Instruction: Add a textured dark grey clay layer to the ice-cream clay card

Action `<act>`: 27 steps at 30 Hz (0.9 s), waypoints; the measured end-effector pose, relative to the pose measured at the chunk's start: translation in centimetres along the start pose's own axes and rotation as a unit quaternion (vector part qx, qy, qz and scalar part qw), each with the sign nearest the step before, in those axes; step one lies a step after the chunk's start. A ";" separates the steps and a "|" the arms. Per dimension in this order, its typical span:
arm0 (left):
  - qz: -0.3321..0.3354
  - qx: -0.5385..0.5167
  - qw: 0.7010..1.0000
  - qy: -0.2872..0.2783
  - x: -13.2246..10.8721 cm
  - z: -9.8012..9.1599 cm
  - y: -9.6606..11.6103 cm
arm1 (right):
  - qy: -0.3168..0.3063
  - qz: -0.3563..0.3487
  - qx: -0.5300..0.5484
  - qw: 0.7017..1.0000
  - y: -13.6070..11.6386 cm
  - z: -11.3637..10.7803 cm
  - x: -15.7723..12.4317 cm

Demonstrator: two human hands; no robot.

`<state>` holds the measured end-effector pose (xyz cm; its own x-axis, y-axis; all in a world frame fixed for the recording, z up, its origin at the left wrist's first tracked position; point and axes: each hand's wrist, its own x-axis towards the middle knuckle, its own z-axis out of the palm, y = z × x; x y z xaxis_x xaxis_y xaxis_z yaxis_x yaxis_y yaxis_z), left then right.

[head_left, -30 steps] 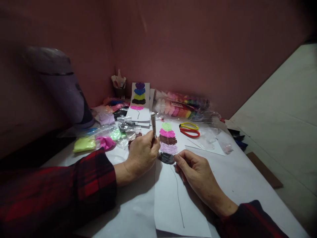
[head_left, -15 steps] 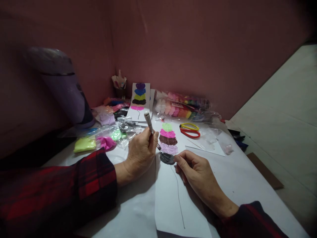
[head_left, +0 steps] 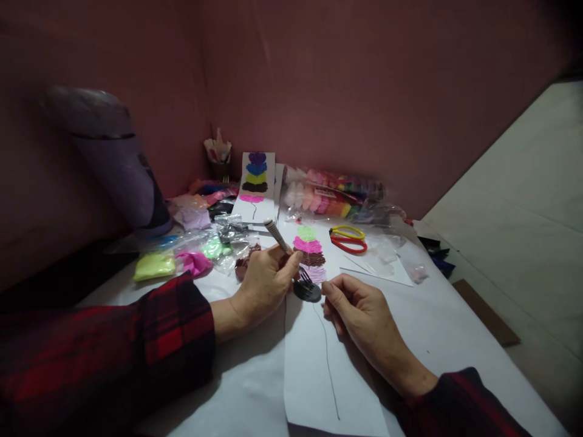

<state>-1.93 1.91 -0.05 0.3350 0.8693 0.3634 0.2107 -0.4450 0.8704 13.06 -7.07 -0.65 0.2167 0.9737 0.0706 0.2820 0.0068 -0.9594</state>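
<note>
My left hand (head_left: 268, 279) is closed round the pale patterned handle of a fork (head_left: 277, 235), whose tines point down onto a dark grey piece of clay (head_left: 310, 295). Grooves mark the grey clay, which lies on a long sheet of white paper (head_left: 310, 376). Above it on the sheet sit ridged clay bands: lilac (head_left: 319, 275), brown (head_left: 314, 258), bright pink (head_left: 308, 244) and light green (head_left: 306, 232). My right hand (head_left: 357, 309) has thumb and forefinger pinched together at the grey clay's right edge; whether anything is between them is hidden. A thin drawn line (head_left: 327, 349) runs down the paper.
Red-and-yellow-handled scissors (head_left: 348, 240) lie right of the sheet. Left are yellow clay (head_left: 155, 266), pink clay (head_left: 195, 263) and brown clay (head_left: 243, 264). Behind stand a coloured sample card (head_left: 255, 182), bagged clay packs (head_left: 328, 197), a cup (head_left: 219, 164) and a tall purple container (head_left: 121, 164).
My left hand has brought the fork down and right, so its tines now lie over the grey clay. My right hand has hardly moved.
</note>
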 end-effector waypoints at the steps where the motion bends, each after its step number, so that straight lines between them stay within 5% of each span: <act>1: -0.008 0.000 1.000 -0.008 0.0 0.0 0.1 | -0.001 -0.001 -0.002 1.000 0.0 0.0 0.0; 11: -0.079 -0.010 0.995 -0.059 0.3 0.0 0.5 | -0.006 -0.009 -0.019 1.000 0.0 0.1 0.1; 27: 0.014 0.079 0.997 0.000 0.5 0.0 0.2 | -0.008 -0.014 -0.027 0.999 0.0 0.0 0.0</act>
<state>-1.72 2.27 0.28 0.3418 0.8566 0.3865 0.3441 -0.4967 0.7968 13.04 -7.06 -0.69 0.1930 0.9769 0.0919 0.3385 0.0217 -0.9407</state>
